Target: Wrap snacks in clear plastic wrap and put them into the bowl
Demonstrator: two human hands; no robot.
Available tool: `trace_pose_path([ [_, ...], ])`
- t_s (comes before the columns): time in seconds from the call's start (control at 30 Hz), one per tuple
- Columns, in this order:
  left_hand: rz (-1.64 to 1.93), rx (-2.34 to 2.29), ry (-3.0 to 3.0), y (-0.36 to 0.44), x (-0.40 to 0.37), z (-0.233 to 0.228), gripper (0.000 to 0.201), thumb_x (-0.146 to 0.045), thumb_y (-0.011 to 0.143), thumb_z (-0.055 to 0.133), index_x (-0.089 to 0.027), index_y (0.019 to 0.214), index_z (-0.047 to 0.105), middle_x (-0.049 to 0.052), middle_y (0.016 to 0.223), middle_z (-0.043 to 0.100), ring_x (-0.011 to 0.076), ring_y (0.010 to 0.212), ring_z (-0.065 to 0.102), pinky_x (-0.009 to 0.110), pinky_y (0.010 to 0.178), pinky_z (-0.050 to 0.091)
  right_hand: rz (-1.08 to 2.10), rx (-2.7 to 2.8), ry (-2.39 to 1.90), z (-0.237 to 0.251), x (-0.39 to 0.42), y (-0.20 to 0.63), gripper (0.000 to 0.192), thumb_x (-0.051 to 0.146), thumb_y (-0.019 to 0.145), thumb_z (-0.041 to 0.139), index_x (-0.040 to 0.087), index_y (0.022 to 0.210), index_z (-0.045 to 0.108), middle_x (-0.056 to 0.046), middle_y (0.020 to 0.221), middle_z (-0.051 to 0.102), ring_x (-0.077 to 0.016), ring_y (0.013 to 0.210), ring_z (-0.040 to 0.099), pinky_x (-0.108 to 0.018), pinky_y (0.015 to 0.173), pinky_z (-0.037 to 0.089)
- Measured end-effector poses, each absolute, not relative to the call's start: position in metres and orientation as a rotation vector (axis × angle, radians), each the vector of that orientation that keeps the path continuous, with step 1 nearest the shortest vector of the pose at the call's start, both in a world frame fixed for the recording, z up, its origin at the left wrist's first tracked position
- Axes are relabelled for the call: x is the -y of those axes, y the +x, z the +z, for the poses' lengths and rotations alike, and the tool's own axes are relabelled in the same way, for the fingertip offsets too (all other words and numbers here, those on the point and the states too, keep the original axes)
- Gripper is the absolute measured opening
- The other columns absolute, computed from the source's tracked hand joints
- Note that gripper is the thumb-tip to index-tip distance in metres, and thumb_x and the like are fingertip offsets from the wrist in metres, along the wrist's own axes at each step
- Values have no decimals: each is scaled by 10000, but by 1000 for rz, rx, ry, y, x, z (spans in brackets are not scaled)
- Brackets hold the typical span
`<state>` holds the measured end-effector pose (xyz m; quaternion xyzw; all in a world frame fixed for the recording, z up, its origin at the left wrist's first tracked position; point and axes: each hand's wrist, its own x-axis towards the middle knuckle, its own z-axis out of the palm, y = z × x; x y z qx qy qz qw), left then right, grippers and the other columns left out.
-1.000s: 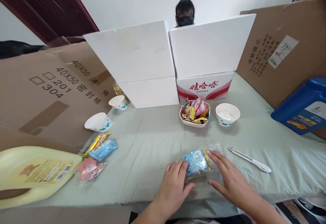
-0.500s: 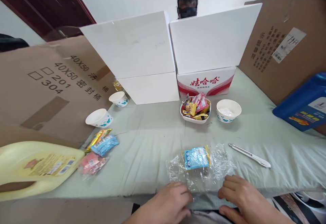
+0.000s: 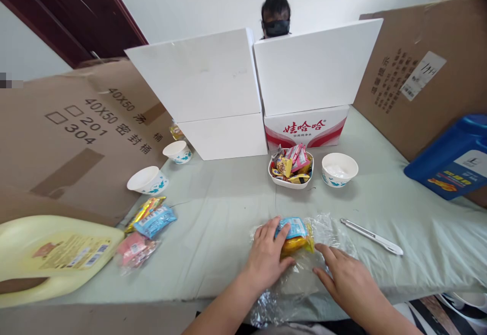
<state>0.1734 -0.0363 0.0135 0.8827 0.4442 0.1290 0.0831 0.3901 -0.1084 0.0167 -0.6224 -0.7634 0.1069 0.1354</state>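
Observation:
A blue and yellow snack packet (image 3: 293, 229) lies on a crumpled sheet of clear plastic wrap (image 3: 327, 226) near the table's front edge. My left hand (image 3: 268, 251) grips its left side, thumb below and fingers over the top, and the packet is tipped so its yellow lower face shows. My right hand (image 3: 348, 276) is over the wrap just right of the packet, thumb and fingers apart; whether a fingertip touches the packet I cannot tell. A white utility knife (image 3: 371, 236) lies to the right of the wrap.
A bowl of wrapped sweets (image 3: 292, 182) and a paper bowl (image 3: 340, 177) stand ahead. Left are two paper bowls (image 3: 146, 180), several snack packets (image 3: 155, 221) and a yellow jug (image 3: 72, 254). A blue bottle (image 3: 452, 162) stands right. White boards (image 3: 198, 81) screen a person (image 3: 276, 12) behind.
Both hands have moved forward from the table edge. The left has taken hold of the snack packet and tilted it; the right has come close beside it. The wrap's near part has shifted toward me.

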Motion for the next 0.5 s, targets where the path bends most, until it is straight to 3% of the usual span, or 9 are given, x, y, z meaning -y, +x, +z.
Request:
trace_pose_path([
  [0.1, 420, -1300, 2639, 181, 33, 19, 651, -305, 738, 774, -250, 1319, 486, 113, 1300, 547, 344, 1211, 487, 582, 1009, 390, 228, 2129, -1642, 15, 89, 391, 454, 283, 923, 465, 224, 1372, 426, -91, 1171, 639, -232, 1046, 615, -380, 866, 503],
  [0.2, 438, -1268, 2548, 177, 25, 24, 598, -248, 765, 733, -230, 1314, 497, 102, 1276, 588, 305, 1156, 538, 545, 1009, 413, 178, 2114, -1561, 1, 67, 395, 457, 289, 968, 384, 219, 1420, 385, -90, 1321, 563, -208, 1209, 521, -387, 1004, 438],
  [0.37, 590, -1356, 2293, 150, 1, 27, 342, -245, 904, 541, -204, 1242, 570, 94, 1226, 625, 225, 1101, 604, 400, 951, 504, 9, 2220, -1625, -35, 48, 399, 495, 439, 939, 461, 238, 1391, 473, -99, 1414, 502, -284, 1314, 428, -485, 1051, 365],
  [0.5, 746, -1434, 2409, 149, -7, 29, 333, -277, 909, 532, -202, 1230, 580, 114, 1234, 596, 257, 1138, 568, 464, 974, 477, -22, 2251, -1627, -41, 49, 398, 509, 465, 912, 507, 265, 1379, 496, -89, 1461, 454, -290, 1334, 407, -483, 1051, 360],
])
